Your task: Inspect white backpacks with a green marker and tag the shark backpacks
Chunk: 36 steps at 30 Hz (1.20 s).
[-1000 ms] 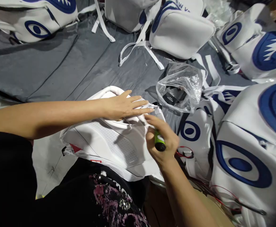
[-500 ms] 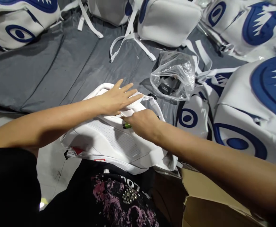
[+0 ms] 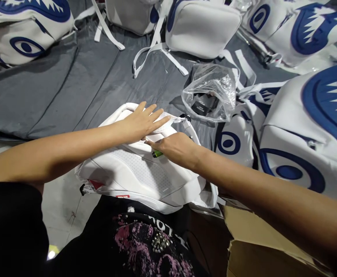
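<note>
A white backpack (image 3: 141, 169) lies against my lap and the table edge, its perforated back panel facing up. My left hand (image 3: 143, 122) rests flat across its upper straps with the fingers spread. Closed beside it, my right hand (image 3: 176, 148) has the thumb pointing towards the left palm. From under that fist pokes the dark end of a small green object (image 3: 157, 154); the rest is hidden in the fingers, so its kind cannot be made out. A white shoulder strap (image 3: 195, 132) with a black buckle curves beyond the right hand.
Grey sheeting (image 3: 93, 92) covers the table. A clear plastic bag (image 3: 226, 90) with black items inside lies beyond my hands. White backpacks with blue eyes and toothed mouths (image 3: 289, 134) crowd the right; others lie along the back. An open cardboard box (image 3: 257, 234) stands at lower right.
The view has shifted slightly. Both hands stay on the backpack, and the green object's visible end is tilted a little differently under my right hand.
</note>
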Tool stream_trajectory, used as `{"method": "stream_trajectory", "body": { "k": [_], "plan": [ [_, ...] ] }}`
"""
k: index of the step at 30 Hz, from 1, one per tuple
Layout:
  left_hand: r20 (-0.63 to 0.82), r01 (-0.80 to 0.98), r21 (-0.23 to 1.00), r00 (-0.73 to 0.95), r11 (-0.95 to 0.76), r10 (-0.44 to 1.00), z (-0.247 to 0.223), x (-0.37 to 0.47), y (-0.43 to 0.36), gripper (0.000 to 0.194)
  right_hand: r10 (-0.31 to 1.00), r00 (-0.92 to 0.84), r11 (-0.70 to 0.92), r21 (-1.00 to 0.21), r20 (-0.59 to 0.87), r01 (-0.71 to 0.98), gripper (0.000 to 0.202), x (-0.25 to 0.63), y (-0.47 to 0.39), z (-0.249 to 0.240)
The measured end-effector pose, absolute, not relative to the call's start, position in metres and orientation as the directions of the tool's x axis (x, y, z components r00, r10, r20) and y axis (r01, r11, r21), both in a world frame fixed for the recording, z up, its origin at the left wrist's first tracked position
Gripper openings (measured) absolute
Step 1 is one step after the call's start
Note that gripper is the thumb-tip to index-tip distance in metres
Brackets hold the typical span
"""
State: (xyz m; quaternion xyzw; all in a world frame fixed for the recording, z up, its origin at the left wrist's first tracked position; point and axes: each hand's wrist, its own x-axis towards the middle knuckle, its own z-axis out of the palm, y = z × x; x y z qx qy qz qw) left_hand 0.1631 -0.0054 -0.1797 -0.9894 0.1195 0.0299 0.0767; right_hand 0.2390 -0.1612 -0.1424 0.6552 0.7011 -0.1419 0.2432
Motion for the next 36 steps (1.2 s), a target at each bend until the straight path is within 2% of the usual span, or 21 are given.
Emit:
{"method": "stream_trajectory", "body": {
  "k": [4, 8, 10, 15, 18, 21, 23, 25, 27, 29, 31, 33, 36],
  "plan": [
    [-0.083, -0.228, -0.127, 0.972, -0.965, -0.219, -0.177, 0.163, -0.005, 0.087, 0.854, -0.085, 0.151, 0.088, -0.513, 0.985, 0.056, 0.241, -0.157, -0.145],
    [-0.082, -0.035, -0.156, 0.996, -0.987, -0.022, -0.172, 0.162, -0.009, 0.096, 0.827, 0.096, 0.011, 0.186, -0.555, 0.983, 0.057, 0.223, -0.158, -0.144],
    [-0.085, 0.016, -0.165, 0.996, -0.986, 0.031, -0.171, 0.163, -0.010, 0.096, 0.813, 0.144, -0.043, 0.190, -0.564, 0.981, 0.059, 0.216, -0.159, -0.145],
    [-0.093, 0.006, -0.155, 0.995, -0.988, 0.020, -0.174, 0.163, -0.009, 0.093, 0.831, 0.119, -0.051, 0.139, -0.543, 0.989, 0.058, 0.223, -0.158, -0.152],
    [-0.088, 0.007, -0.153, 0.996, -0.988, 0.020, -0.175, 0.162, -0.008, 0.091, 0.895, 0.099, -0.037, 0.149, -0.436, 0.988, 0.052, 0.232, -0.168, -0.152],
    [-0.082, 0.006, -0.152, 0.996, -0.988, 0.019, -0.176, 0.161, -0.007, 0.089, 0.973, 0.203, -0.179, 0.193, -0.110, 0.965, 0.034, 0.238, -0.187, -0.146],
    [-0.064, -0.001, -0.156, 0.998, -0.988, 0.009, -0.177, 0.161, -0.006, 0.089, 0.927, 0.357, -0.368, 0.098, 0.115, 0.925, 0.041, 0.240, -0.200, -0.143],
    [-0.055, 0.003, -0.158, 0.998, -0.987, 0.012, -0.178, 0.161, -0.006, 0.088, 0.849, 0.491, -0.474, -0.127, 0.194, 0.871, 0.044, 0.239, -0.206, -0.143],
    [-0.057, 0.016, -0.152, 0.998, -0.988, 0.025, -0.179, 0.161, -0.007, 0.085, 0.845, 0.506, -0.411, -0.397, 0.173, 0.821, 0.036, 0.237, -0.206, -0.149],
    [-0.057, 0.034, -0.145, 0.997, -0.989, 0.042, -0.178, 0.161, -0.008, 0.082, 0.892, 0.437, -0.290, -0.597, 0.115, 0.748, 0.025, 0.237, -0.200, -0.156],
    [-0.064, 0.051, -0.139, 0.996, -0.989, 0.060, -0.177, 0.162, -0.009, 0.082, 0.930, 0.367, -0.239, -0.701, 0.033, 0.671, 0.023, 0.241, -0.195, -0.161],
    [-0.088, 0.054, -0.137, 0.994, -0.989, 0.066, -0.176, 0.163, -0.008, 0.082, 0.934, 0.356, -0.260, -0.745, -0.032, 0.614, 0.025, 0.247, -0.194, -0.164],
    [-0.119, 0.027, -0.137, 0.992, -0.990, 0.044, -0.174, 0.167, -0.007, 0.080, 0.919, 0.393, -0.259, -0.787, -0.023, 0.560, 0.026, 0.251, -0.196, -0.166]
  ]
}}
